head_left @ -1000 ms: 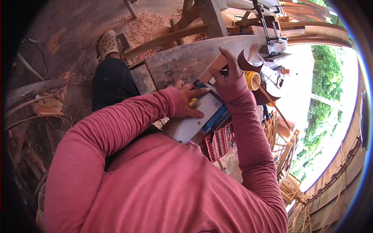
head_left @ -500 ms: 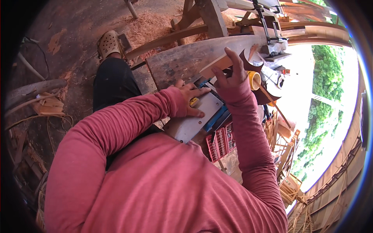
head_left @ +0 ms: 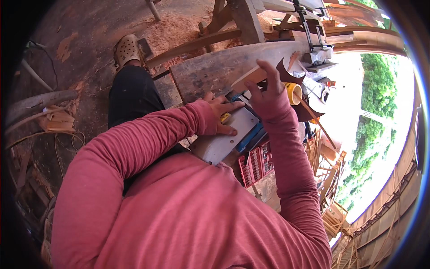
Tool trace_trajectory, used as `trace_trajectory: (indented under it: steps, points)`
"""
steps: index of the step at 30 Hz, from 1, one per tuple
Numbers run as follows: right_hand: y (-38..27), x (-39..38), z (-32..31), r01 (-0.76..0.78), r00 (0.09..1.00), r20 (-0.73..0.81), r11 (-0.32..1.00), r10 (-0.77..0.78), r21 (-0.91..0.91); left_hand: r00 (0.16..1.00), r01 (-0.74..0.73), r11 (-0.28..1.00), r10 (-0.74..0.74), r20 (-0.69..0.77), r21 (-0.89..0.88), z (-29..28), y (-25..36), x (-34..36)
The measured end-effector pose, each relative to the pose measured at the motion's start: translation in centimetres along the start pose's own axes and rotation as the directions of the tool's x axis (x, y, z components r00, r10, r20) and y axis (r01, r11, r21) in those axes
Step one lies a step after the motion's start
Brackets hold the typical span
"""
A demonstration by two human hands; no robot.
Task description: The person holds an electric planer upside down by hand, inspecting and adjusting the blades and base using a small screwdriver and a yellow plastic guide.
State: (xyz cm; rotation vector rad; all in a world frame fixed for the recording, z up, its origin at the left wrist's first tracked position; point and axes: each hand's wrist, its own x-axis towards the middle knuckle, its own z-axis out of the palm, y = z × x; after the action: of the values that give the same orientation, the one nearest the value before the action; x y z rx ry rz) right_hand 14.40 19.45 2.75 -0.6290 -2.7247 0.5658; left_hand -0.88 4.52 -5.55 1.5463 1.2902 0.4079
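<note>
My left hand (head_left: 220, 114) lies on a flat grey metal plate (head_left: 233, 140) with small holes, thumb and index finger spread apart. A blue tool body (head_left: 251, 136) shows along the plate's right edge; its exact kind is not clear. A small yellow piece (head_left: 225, 117) shows beside the left palm. My right hand (head_left: 268, 87) is above the plate's far end, index finger raised and thumb apart. Between and behind these fingers a flat strip of pale wood (head_left: 244, 77) shows; I see no firm grip on it, and the other fingers are partly hidden.
A red case of bits (head_left: 255, 168) lies to the right of the plate. A yellow container (head_left: 293, 93) with a thin stick (head_left: 316, 120) and a curled dark brown sheet (head_left: 282, 71) are beyond my right hand. The worn wooden bench (head_left: 192, 78) extends toward black clamps (head_left: 304, 24).
My right index finger has bent slightly down and to the left. My left hand stays in the same place on the plate. The view has shifted a little.
</note>
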Motion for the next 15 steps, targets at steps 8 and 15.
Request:
trace_trajectory:
  steps: [8, 15]
  points:
    - [-1.4, -1.1, -2.6, -0.036, 0.982, -0.19, 0.986, 0.005, -0.162, 1.0, 0.0, 1.0, 0.0, 0.006, 0.02, 0.3, -0.1, 0.6]
    - [-0.7, -9.2, -11.0, -0.665, 0.741, -0.136, 0.747, 0.658, -0.006, 0.955, -0.14, 0.973, 0.084, -0.283, -0.181, 3.1, -4.1, 0.8]
